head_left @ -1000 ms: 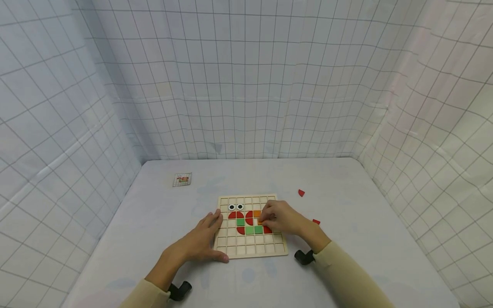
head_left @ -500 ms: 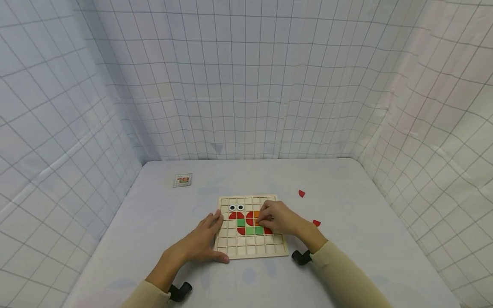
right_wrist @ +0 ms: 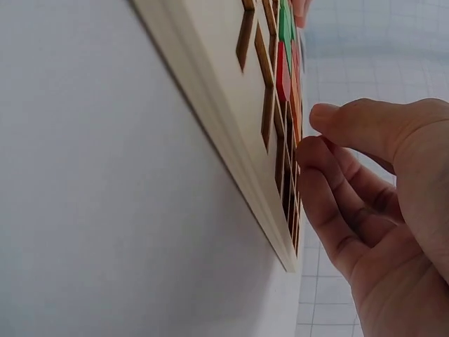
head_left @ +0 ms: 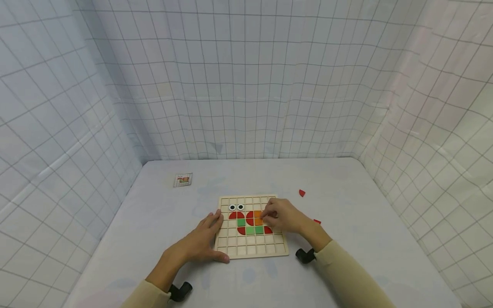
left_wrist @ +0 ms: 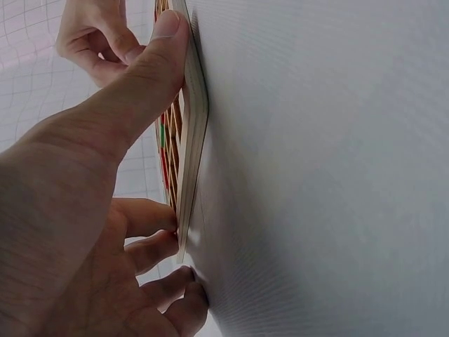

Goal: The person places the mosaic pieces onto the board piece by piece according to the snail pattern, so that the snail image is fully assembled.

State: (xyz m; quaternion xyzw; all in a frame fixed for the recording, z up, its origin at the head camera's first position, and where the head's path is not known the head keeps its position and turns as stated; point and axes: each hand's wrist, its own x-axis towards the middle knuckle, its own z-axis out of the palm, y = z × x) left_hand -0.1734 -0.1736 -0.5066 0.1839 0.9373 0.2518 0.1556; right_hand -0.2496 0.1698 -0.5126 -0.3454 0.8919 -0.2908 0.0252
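Observation:
A wooden grid board point(head_left: 250, 250) lies on the white table. My left hand point(head_left: 196, 241) rests at its near left corner, fingers along the left edge. In the left wrist view the left thumb point(left_wrist: 144, 74) lies against the board's rim. My right hand point(head_left: 284, 216) is over the right part of the board, its fingertips beside the orange tiles point(head_left: 258, 221). No piece shows between thumb and forefinger in the right wrist view. Two round eye tiles point(head_left: 236, 207), red rounded tiles point(head_left: 250, 218) and green square tiles point(head_left: 254, 230) sit in the grid.
Loose red pieces lie on the table to the right, a quarter-round one point(head_left: 302, 193) farther back and another point(head_left: 317, 221) partly behind the right wrist. A small picture card point(head_left: 182, 179) lies at the back left. Gridded white curtains point(head_left: 246, 85) surround the table.
An orange tile that my right fingers held has gone into the grid below the other orange one. The right hand has drawn back slightly to the right. The left hand stays put.

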